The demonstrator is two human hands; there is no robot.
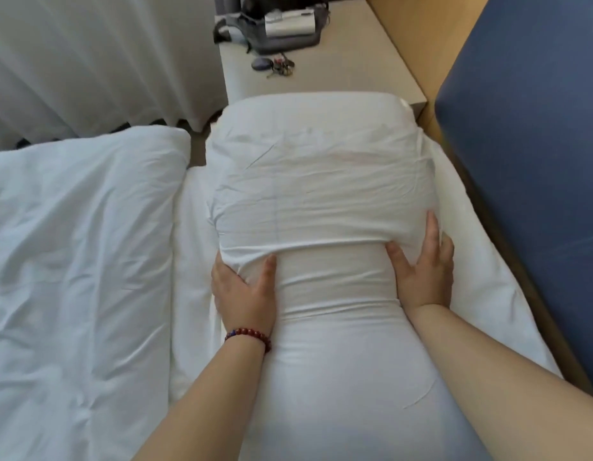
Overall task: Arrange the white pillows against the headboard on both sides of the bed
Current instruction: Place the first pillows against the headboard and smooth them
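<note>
Voice one: Duvet (79,244) first, it's the biggest thing. White and rumpled, it fills the left half, and its right edge stops short of the pillow.

Voice two: And the headboard?

Voice one: The headboard (527,161) is a blue padded panel down the right side. A wood frame edge runs along its foot.

Voice two: Where's the pillow?

Voice one: The pillow (315,181) lies lengthwise on the sheet (188,261), right of centre. Its far end reaches the near edge of the nightstand (338,61). Its near end runs out of frame between the forearms. The cover's hem crosses it at hand level.

Voice two: Any room around it?

Voice one: There's a strip of bare sheet on the left, between pillow and duvet. A wider strip on the right widens toward the near end. The far right corner sits close to the wood frame, and I can't tell if it touches.

Voice two: Background?

Voice one: A white curtain (89,54) hangs top left. A grey bag (275,31) sits at the back of the nightstand, with keys (281,68) just in front of it.

Voice two: Hands?

Voice one: The left hand (243,287) grips the pillow's left side at the hem. Its thumb is on top, its fingers curl round, and cover cloth folds over them. The right hand (424,271) is spread flat on the right side, fingers straight and pressing, thumb out at the hem.

Voice two: Smallest thing?

Voice one: A red bead bracelet (250,337) on the left wrist.
</note>
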